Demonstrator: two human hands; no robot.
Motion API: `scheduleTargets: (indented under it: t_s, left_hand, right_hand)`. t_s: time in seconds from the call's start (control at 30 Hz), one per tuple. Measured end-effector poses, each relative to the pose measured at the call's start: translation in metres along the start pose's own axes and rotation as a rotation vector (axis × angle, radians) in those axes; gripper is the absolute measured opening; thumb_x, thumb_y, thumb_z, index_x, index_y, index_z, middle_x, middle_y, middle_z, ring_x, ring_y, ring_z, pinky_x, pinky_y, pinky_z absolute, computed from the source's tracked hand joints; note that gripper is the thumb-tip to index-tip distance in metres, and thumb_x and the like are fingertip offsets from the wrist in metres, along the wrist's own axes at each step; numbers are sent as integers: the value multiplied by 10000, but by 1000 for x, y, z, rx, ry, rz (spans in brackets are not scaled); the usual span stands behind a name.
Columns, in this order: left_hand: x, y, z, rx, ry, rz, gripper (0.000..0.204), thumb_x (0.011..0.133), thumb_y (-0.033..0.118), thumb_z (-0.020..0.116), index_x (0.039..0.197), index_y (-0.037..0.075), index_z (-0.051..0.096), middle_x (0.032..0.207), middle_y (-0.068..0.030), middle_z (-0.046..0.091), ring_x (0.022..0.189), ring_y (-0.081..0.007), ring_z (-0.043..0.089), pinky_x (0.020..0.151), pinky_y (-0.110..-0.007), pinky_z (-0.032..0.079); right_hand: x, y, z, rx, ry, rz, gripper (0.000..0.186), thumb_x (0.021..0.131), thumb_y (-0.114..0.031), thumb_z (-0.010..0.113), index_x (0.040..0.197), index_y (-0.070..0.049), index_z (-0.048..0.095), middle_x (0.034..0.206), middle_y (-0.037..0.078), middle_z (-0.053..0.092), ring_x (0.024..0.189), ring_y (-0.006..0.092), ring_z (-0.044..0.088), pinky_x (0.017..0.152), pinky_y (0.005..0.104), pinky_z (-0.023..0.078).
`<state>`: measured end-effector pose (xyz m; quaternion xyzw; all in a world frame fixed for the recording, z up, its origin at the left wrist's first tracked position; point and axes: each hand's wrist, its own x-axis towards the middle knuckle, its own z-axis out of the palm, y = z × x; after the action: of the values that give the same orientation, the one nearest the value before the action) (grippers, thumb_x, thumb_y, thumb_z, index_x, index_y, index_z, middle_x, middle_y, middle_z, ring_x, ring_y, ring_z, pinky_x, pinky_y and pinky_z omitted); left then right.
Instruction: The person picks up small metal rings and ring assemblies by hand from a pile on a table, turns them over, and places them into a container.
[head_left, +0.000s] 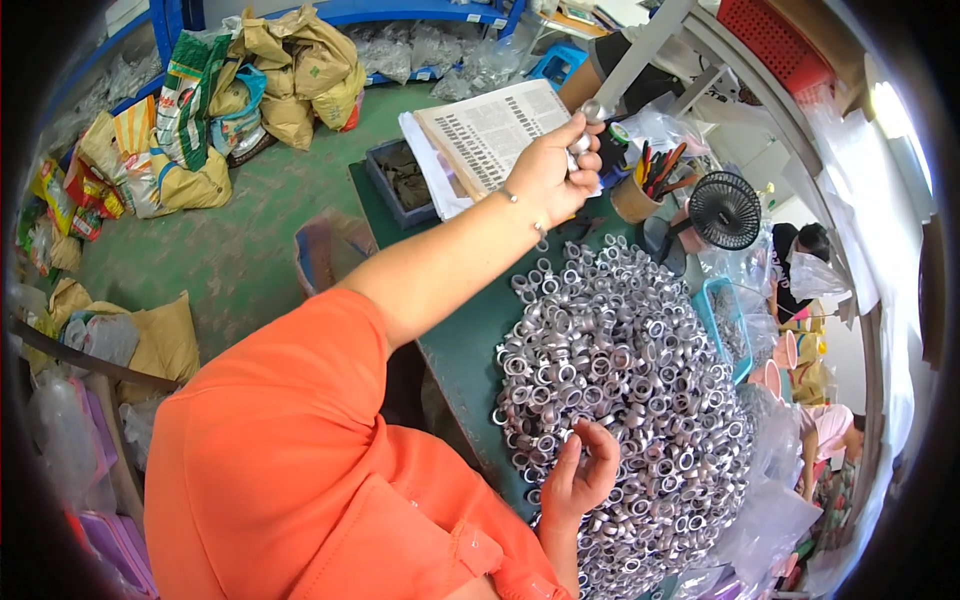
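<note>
My left hand [556, 168] is stretched out to the far side of the table, palm turned up. Its fingers are curled round several small silver metal rings [578, 146], with one round piece [592, 110] showing at the thumb and forefinger. My right hand [583, 468] is over the near left part of a large heap of similar metal rings [640, 370], some with small side lugs. Its thumb and bent forefinger stand slightly apart, with nothing visible between them; the other fingers are mostly hidden. The heap spreads over the green tabletop [455, 345].
Beyond my left hand lie printed sheets [490, 135] and a blue-grey bin [400, 185]. A pen cup [632, 200], a small black fan [725, 210] and a turquoise basket [722, 325] border the heap. Sacks [290, 80] line the floor; other people [790, 265] are at right.
</note>
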<state>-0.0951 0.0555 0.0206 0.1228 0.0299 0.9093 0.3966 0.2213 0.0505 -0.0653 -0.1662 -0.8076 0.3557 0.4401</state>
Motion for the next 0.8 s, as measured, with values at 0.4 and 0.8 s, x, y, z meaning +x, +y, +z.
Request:
scheduleTargets:
  t_s: [0.4, 0.8]
  left_hand:
    - [79, 41, 4, 636, 476, 399, 173, 804, 176, 594, 834, 9, 560, 646, -6, 477, 480, -64, 417, 361, -184, 287]
    - [93, 75, -22, 810, 475, 521, 184, 809, 168, 609, 853, -5, 564, 609, -4, 478, 449, -54, 394, 361, -202, 284]
  right_hand:
    - [-7, -3, -10, -26, 37, 46, 137, 806, 41, 523, 943, 35, 524, 918, 96, 555, 815, 154, 531, 734, 246, 424]
    - [-13, -10, -14, -40, 72, 135, 127, 826, 18, 514, 952, 29, 516, 907, 88, 545, 815, 155, 536, 757, 255, 434]
